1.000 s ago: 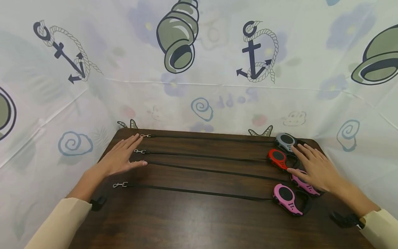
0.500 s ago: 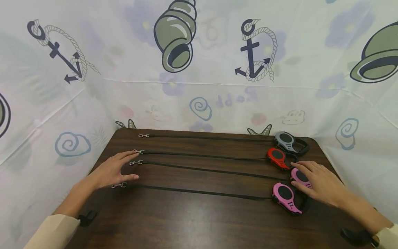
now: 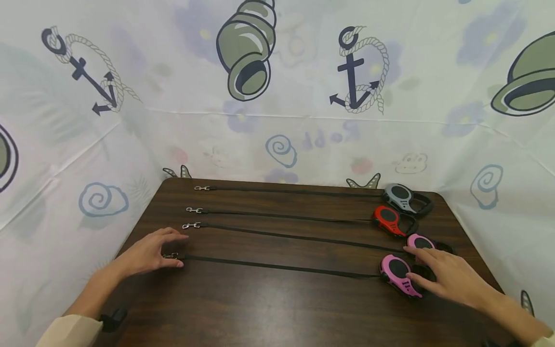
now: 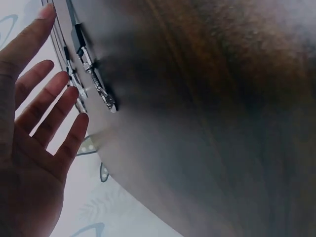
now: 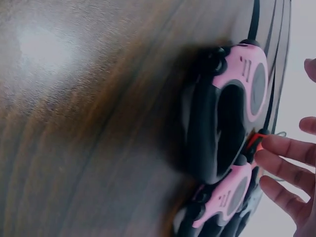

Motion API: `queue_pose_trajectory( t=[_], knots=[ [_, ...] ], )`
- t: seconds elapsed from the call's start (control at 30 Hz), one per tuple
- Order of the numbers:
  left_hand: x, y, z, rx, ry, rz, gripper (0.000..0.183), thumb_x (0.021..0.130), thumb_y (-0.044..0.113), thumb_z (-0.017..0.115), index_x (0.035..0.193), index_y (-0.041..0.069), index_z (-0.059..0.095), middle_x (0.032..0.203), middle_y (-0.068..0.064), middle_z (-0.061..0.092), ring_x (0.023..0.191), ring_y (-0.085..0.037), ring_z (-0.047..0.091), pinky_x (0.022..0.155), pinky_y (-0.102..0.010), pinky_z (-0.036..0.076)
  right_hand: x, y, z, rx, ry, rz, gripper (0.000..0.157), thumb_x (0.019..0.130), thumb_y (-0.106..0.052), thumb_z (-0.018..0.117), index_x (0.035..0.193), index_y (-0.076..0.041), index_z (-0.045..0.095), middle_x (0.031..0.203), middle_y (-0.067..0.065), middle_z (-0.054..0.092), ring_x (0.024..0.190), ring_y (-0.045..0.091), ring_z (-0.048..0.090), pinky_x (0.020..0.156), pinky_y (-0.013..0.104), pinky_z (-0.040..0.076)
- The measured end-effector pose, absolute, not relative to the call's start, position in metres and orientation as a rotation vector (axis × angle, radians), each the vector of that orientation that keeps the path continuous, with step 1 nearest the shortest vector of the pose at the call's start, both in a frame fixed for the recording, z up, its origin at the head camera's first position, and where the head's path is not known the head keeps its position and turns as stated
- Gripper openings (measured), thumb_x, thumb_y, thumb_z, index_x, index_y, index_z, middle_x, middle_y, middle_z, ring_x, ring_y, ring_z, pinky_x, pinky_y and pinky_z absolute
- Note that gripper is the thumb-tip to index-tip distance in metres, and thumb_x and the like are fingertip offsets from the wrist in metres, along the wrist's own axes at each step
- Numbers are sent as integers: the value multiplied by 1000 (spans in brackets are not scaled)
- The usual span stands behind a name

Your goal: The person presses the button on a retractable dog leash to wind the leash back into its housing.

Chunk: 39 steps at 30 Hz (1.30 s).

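Note:
Several retractable dog leashes lie across the table with cords stretched out. The nearest pink leash [image 3: 393, 271] is at the right front, also seen as the pink leash [image 5: 249, 64] in the right wrist view. Over its black handle hovers my right hand [image 3: 453, 279], fingers extended and holding nothing. At the cord's left end, my left hand [image 3: 145, 254] is above the nearest snap hook [image 3: 172, 256], thumb and fingers spread apart around it without a grip. In the left wrist view a snap hook [image 4: 98, 85] lies apart from the left fingers.
Behind lie another pink leash [image 3: 419, 241], a red leash [image 3: 386, 218] and a grey leash [image 3: 398, 193]. Their snap hooks, such as the middle hook [image 3: 191, 225], lie at left. A patterned cloth [image 3: 312, 154] encloses the dark wooden table [image 3: 269, 308].
Both hands have come nearer along the table, from the far leashes to the nearest pink one. The grey leash and the far hooks are uncovered. The leashes have not moved.

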<state>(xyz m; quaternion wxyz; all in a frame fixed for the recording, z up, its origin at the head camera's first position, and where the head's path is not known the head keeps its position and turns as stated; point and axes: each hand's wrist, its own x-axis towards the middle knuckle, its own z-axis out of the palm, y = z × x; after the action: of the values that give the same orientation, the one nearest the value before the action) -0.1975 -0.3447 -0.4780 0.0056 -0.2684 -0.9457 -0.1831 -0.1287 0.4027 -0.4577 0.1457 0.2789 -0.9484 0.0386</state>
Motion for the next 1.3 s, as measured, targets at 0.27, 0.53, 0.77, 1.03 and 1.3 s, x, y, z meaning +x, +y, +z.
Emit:
queue_pose_trajectory(
  t=[0.27,0.53,0.77,1.03,1.3],
  knots=[
    [-197,-346,-487,-894,-2921,-571,60,74,34,97,124,7,76,114,-4,70,104,-27,70,86,-50,58,-120,401,-470,769,-2772,174,73,78,-51,91,137,-18,65,82,-23,56,72,0,51,57,28,44],
    [-197,-352,-495,-940,-2864,-581,45,77,28,96,114,9,79,105,3,70,94,-18,69,78,-41,57,-115,400,-482,752,-2794,177,79,74,-59,91,138,-18,66,82,-23,54,74,-2,47,58,27,44],
    [-202,-350,-499,-997,-2789,-676,29,78,22,95,102,13,81,96,8,71,86,-10,68,71,-36,56,-114,401,-490,737,-2799,162,84,72,-65,91,136,-17,67,90,-14,64,80,6,58,64,35,55],
    [-206,-351,-502,-1025,-2773,-744,22,77,20,95,93,20,80,90,12,72,82,-7,68,70,-35,57,-114,405,-501,781,-2781,147,85,70,-65,91,137,-17,67,108,2,77,88,20,71,71,46,61],
    [-209,-352,-500,-996,-2810,-744,19,78,16,95,88,24,80,87,15,71,81,-3,67,70,-32,57,-121,406,-499,832,-2755,126,83,70,-55,95,138,-18,66,99,-7,74,82,10,64,69,42,60]
  ],
)
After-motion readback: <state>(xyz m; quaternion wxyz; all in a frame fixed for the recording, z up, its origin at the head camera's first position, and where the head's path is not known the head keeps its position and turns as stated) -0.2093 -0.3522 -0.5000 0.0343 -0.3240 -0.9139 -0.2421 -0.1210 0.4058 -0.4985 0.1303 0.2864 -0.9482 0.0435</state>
